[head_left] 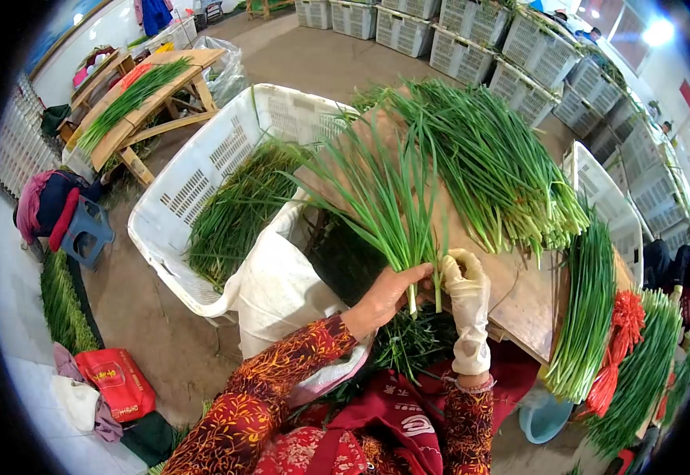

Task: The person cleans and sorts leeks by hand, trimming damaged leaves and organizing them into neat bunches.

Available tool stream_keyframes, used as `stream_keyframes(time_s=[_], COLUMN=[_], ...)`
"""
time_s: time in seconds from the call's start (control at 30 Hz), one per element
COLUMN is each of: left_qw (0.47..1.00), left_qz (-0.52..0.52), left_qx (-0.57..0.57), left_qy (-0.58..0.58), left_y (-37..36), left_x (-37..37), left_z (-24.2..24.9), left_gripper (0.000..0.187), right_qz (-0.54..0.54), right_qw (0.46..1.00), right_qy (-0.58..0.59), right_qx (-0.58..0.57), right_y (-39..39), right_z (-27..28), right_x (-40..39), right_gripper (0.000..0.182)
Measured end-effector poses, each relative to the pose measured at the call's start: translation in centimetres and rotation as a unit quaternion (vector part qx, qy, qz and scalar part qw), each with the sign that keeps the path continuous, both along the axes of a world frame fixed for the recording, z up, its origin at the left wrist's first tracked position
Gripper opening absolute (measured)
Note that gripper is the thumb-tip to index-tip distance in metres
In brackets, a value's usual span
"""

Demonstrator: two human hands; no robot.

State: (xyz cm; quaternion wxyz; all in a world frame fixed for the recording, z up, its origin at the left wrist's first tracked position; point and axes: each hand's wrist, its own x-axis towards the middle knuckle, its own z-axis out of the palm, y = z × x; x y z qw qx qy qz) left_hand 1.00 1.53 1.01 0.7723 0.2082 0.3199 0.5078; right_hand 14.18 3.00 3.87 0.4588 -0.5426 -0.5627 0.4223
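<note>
My bare left hand is closed round the lower stalks of a small bunch of garlic chives, whose leaves fan up and away over the wooden board. Close beside it, my right hand, in a pale glove, is curled with thumb and finger pinched at a single chive stalk. Beyond both hands a large heap of chives lies on the board, with its pale stem ends toward the right. At the board's right edge rests a neat row of chives.
A white crate with loose greens stands left of the board, a white sack against it. Red ties hang at the right above a blue basin. Stacked crates line the back. A person bends at far left.
</note>
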Motion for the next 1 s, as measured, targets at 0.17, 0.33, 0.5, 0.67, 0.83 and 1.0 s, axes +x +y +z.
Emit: stream_keyframes(time_s=[0.17,0.33,0.5,0.67,0.83,1.0], left_qw=[0.998,0.999,0.991,0.992,0.996,0.998], left_qz=[-0.008,0.015,0.1,0.066,-0.002,0.029], left_qx=[-0.038,-0.032,0.032,0.045,0.038,0.013], left_qy=[-0.044,-0.01,-0.088,-0.093,-0.075,-0.046], left_y=[0.1,0.5,3.5,2.9,2.3,1.9], left_x=[-0.3,-0.7,-4.3,-3.9,-2.1,-1.3], left_z=[-0.3,2.1,-0.1,1.1,1.0,1.2], left_gripper=[0.018,0.02,0.018,0.022,0.025,0.019], right_qz=[0.001,0.023,0.299,0.244,-0.016,-0.025], right_qw=[0.97,0.98,0.919,0.928,0.916,0.816], right_qy=[0.235,0.197,0.13,-0.272,-0.374,-0.565], right_qx=[-0.054,0.02,-0.224,-0.073,0.143,0.119], right_y=[-1.8,-4.2,-9.2,-6.7,2.9,6.3], right_z=[0.6,0.6,1.5,1.3,1.9,1.8], right_x=[0.3,1.5,4.7,5.7,6.0,5.8], right_gripper=[0.012,0.011,0.017,0.025,0.014,0.013])
